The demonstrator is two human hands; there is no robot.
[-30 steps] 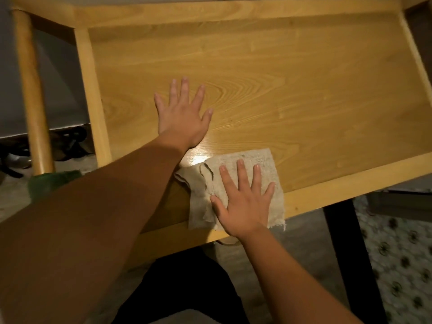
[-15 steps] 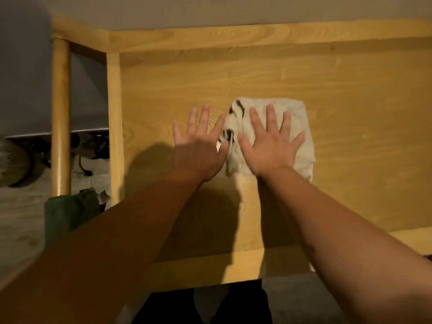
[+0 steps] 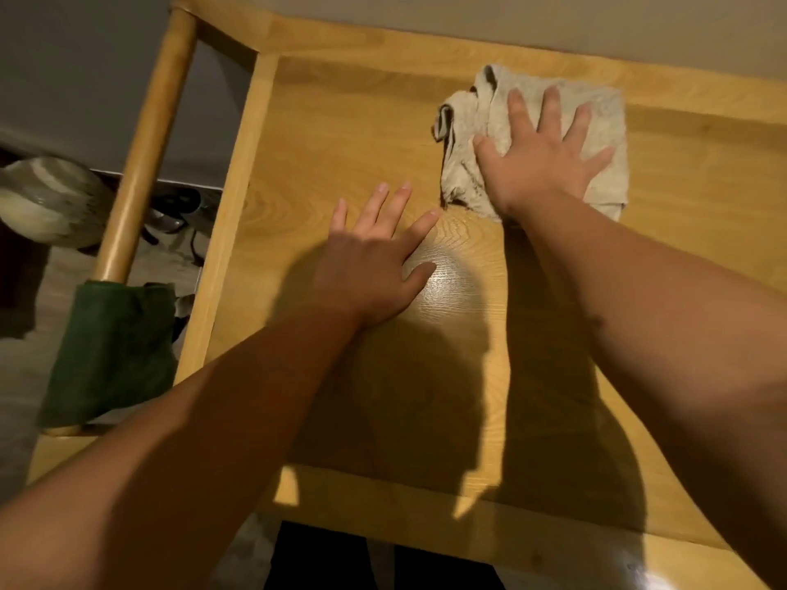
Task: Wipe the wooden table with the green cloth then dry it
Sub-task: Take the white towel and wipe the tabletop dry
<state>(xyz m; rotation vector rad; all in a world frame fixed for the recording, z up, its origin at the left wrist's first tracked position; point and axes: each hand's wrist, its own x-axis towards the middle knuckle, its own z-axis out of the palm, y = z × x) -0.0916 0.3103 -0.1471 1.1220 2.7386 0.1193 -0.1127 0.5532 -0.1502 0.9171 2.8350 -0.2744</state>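
Observation:
My right hand (image 3: 541, 159) lies flat, fingers spread, pressing a crumpled beige cloth (image 3: 464, 163) onto the wooden table (image 3: 340, 134) near its far edge. My left hand (image 3: 374, 261) rests flat and open on the bare tabletop, nearer to me and left of the cloth, holding nothing. The green cloth (image 3: 110, 355) hangs over a wooden rail off the table's left side, away from both hands. A glossy patch of light shows on the wood just right of my left hand.
A round wooden post (image 3: 149, 142) runs along the left beyond the table edge. On the floor to the left lie a pale rounded object (image 3: 47, 202) and dark cables. A grey wall stands behind the table. Dark clothing shows below the near edge.
My right hand has slid the beige cloth from the near edge across the table to the far right area. My left hand stays flat on the wood.

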